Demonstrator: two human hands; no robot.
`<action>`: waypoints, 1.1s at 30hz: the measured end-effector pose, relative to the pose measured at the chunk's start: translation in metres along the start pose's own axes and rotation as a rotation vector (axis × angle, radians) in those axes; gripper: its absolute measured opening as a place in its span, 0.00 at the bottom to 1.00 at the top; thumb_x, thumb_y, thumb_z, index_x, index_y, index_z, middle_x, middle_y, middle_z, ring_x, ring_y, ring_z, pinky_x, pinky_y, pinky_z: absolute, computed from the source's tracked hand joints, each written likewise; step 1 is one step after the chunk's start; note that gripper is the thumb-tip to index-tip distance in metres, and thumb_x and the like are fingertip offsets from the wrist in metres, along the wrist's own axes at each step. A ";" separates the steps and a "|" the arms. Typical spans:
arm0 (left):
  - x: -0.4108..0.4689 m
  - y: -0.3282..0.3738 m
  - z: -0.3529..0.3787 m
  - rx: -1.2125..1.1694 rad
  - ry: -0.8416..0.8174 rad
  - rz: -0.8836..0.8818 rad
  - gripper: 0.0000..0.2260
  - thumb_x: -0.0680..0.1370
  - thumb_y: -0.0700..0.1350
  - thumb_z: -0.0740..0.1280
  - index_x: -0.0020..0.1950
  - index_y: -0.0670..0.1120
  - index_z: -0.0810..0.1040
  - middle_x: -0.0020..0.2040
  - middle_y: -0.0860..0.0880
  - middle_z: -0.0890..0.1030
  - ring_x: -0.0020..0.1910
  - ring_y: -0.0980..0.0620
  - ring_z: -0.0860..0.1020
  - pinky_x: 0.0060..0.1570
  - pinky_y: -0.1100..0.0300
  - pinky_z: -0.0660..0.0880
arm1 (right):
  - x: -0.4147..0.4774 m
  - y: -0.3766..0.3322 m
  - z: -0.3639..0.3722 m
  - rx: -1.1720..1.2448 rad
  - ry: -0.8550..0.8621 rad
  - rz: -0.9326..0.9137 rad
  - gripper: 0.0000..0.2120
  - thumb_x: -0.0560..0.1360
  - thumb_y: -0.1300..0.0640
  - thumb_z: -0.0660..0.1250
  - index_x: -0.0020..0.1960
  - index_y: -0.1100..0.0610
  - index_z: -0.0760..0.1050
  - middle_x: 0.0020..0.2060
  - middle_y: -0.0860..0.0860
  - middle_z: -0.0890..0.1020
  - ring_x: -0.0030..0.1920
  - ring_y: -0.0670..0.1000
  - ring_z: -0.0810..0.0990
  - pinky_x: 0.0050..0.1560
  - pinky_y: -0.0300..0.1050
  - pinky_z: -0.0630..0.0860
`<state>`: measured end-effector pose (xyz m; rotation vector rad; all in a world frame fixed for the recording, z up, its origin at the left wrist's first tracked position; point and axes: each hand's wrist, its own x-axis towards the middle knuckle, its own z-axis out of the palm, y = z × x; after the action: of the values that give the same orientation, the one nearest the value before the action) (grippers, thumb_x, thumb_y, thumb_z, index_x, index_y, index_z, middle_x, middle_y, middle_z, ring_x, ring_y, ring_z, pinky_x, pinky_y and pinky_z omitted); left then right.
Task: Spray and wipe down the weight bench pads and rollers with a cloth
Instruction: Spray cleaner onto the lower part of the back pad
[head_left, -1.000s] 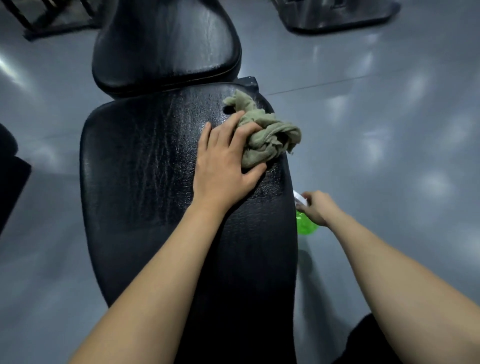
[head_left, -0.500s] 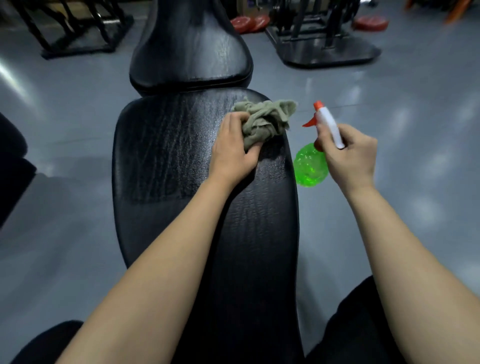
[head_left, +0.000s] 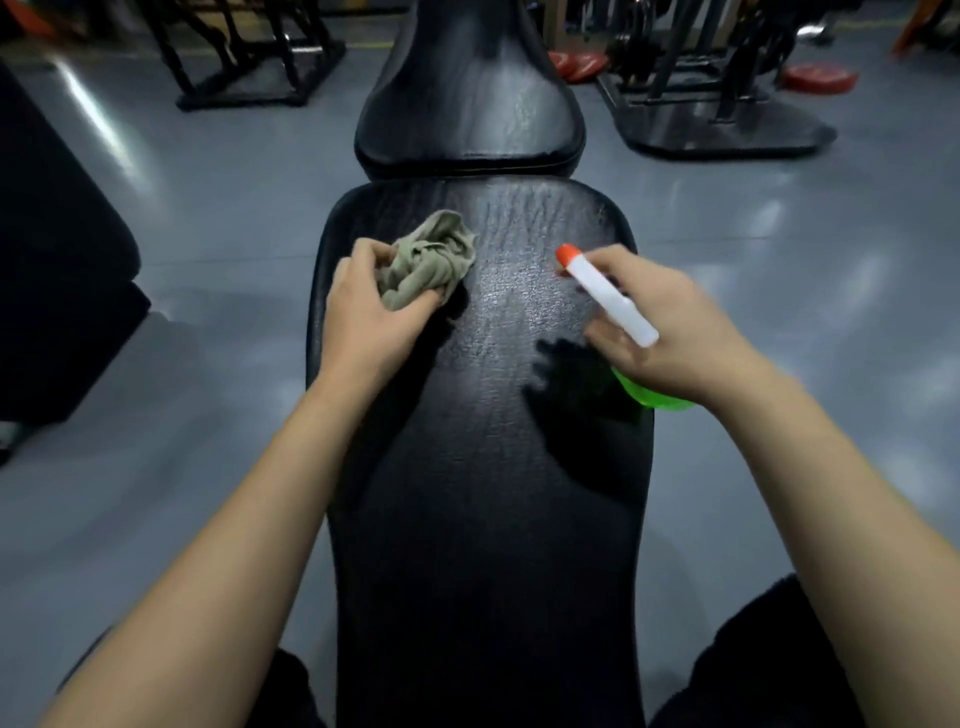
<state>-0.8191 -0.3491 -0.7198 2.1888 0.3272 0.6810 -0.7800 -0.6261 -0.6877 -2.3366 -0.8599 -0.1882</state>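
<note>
Cloth (head_left: 428, 260), crumpled and olive-grey, is bunched in the left hand (head_left: 363, 317), whose fingers curl round it, and rests on the left side of the long pad (head_left: 488, 467) near its far end. The right hand (head_left: 670, 332) grips the spray bottle (head_left: 605, 291) over the pad's right edge, orange nozzle aimed up and left, green body under the palm. A speckled sheen shows on the pad between the hands. Beyond lies a second pad (head_left: 467, 104), then grey floor (head_left: 208, 234), black racks (head_left: 244, 57) and red plates (head_left: 818, 80).
</note>
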 end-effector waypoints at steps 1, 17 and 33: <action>-0.008 -0.008 -0.005 0.006 0.013 0.003 0.19 0.70 0.55 0.76 0.54 0.52 0.73 0.54 0.48 0.78 0.50 0.52 0.77 0.54 0.54 0.76 | -0.002 -0.002 -0.003 -0.009 -0.032 0.012 0.23 0.68 0.41 0.58 0.60 0.47 0.73 0.49 0.44 0.83 0.49 0.52 0.82 0.51 0.56 0.79; -0.037 -0.021 -0.022 0.029 0.108 0.088 0.19 0.72 0.53 0.74 0.59 0.48 0.74 0.55 0.49 0.74 0.50 0.55 0.74 0.51 0.61 0.72 | -0.041 -0.019 0.007 0.204 -0.764 0.284 0.13 0.66 0.57 0.63 0.37 0.67 0.80 0.34 0.55 0.85 0.31 0.44 0.75 0.32 0.34 0.67; -0.040 -0.013 0.002 0.067 0.110 0.200 0.22 0.71 0.53 0.74 0.61 0.47 0.73 0.57 0.48 0.73 0.57 0.47 0.75 0.57 0.50 0.75 | -0.039 0.076 -0.013 0.230 -0.143 0.521 0.14 0.67 0.53 0.62 0.38 0.60 0.83 0.45 0.47 0.86 0.46 0.51 0.78 0.42 0.47 0.72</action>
<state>-0.8510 -0.3599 -0.7452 2.2720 0.1910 0.9150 -0.7622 -0.6992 -0.7298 -2.2840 -0.2919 0.2845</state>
